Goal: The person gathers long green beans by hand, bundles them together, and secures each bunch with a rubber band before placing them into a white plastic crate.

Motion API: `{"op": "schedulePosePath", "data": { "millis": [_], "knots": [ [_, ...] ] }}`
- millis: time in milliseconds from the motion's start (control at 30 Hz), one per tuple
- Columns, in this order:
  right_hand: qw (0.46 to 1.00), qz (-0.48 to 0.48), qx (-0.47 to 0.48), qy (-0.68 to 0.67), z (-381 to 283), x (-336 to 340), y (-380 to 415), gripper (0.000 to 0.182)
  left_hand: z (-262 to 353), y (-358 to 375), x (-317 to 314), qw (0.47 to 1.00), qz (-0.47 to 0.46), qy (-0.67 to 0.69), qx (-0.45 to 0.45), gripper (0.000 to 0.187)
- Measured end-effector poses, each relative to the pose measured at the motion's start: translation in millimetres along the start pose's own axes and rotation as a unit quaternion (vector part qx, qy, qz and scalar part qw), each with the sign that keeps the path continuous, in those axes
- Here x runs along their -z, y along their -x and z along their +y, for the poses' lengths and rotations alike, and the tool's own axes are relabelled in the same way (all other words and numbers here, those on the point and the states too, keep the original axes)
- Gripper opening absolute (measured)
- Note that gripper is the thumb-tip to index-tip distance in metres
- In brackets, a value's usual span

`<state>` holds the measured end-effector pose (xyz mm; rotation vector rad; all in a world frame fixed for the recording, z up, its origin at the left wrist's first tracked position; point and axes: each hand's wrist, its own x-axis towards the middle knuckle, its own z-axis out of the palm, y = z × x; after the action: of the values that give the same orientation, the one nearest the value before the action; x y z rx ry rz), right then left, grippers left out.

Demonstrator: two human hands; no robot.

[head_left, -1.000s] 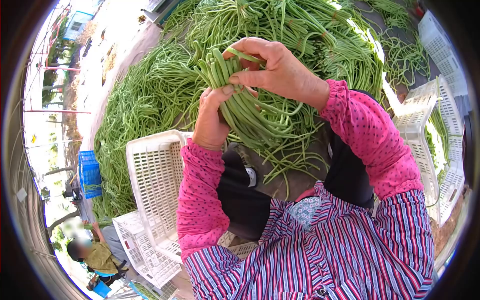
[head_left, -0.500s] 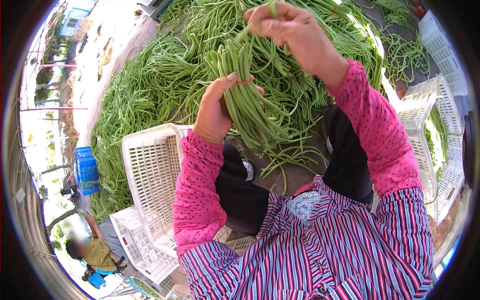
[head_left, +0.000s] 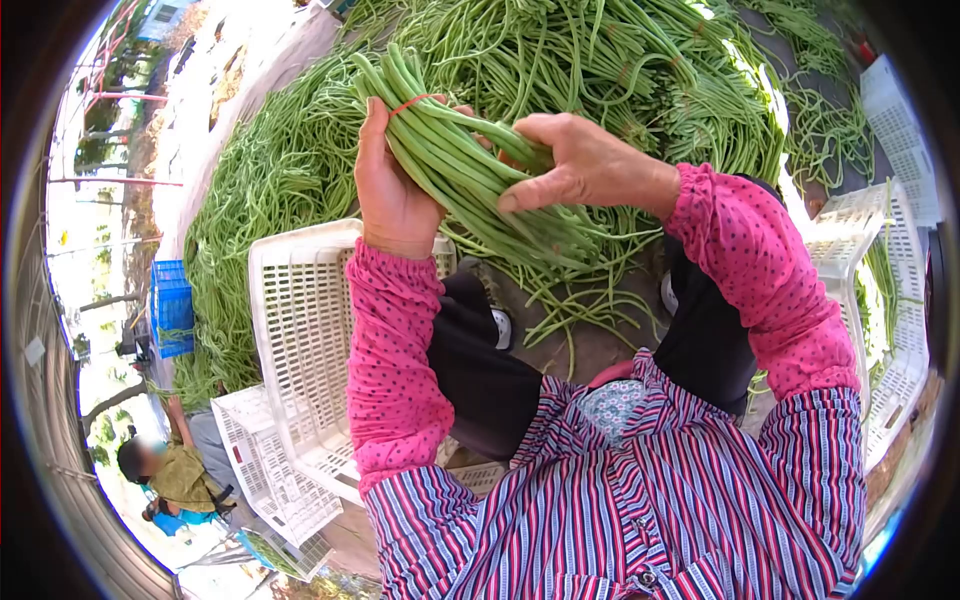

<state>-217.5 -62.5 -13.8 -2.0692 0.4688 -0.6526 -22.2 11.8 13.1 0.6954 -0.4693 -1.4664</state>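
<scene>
A bundle of green long beans (head_left: 455,175) lies slanted across my left hand (head_left: 396,205), whose fingers wrap round it near its upper end. A red band (head_left: 408,104) circles the bundle close to my left thumb. My right hand (head_left: 605,172) grips the middle of the same bundle from the right, thumb in front and fingers bent over the beans. The fingertips are partly hidden by the stalks. The bundle's lower ends fan out and look blurred above a few loose beans (head_left: 572,310) on the ground.
A large heap of long beans (head_left: 270,170) spreads ahead. A white crate (head_left: 305,330) stands by my left knee, and another white crate (head_left: 905,330) at the right has beans in it. A blue crate (head_left: 172,310) and a seated person (head_left: 188,478) are at far left.
The bundle has tilted and moved up and left with my left hand. My right hand has come down from above, where it held a bean strand, and now grips the bundle.
</scene>
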Motion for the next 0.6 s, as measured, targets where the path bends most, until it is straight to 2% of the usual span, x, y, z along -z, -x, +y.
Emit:
{"op": "schedulePosePath", "data": {
  "millis": [67,100,167,233,300,367,433,567,600],
  "knots": [
    [0.982,-0.063,-0.053,-0.171,-2,-8,0,0.045,1,-4,9,1.0,0.002,0.001,0.006,0.055],
    [0.982,-0.062,-0.052,-0.171,-3,-6,-1,0.045,0,-5,9,1.0,0.001,0.0,0.005,0.055],
    [0.947,-0.074,-0.147,-0.277,-6,-2,-2,0.042,-4,-6,7,0.997,0.074,0.035,-0.011,0.052],
    [0.944,-0.058,-0.142,-0.292,-9,0,-2,0.037,-4,-2,1,0.997,0.076,0.026,0.0,0.048],
    [0.908,-0.031,-0.205,-0.364,-14,5,-3,0.027,-6,-4,4,0.998,0.058,-0.022,-0.007,0.042],
    [0.905,-0.016,-0.201,-0.375,-11,8,-3,0.024,-11,-1,3,0.996,0.068,-0.056,0.002,0.037],
    [0.873,-0.014,-0.216,-0.436,-9,11,-2,0.021,-18,-3,11,0.988,0.061,-0.141,0.018,0.035],
    [0.88,-0.022,-0.21,-0.425,-3,17,-3,0.021,-8,1,5,0.994,0.061,-0.09,0.012,0.032],
    [0.885,-0.028,-0.219,-0.41,-4,22,-3,0.021,-3,4,5,0.994,0.036,-0.1,0.021,0.032]
  ]
}}
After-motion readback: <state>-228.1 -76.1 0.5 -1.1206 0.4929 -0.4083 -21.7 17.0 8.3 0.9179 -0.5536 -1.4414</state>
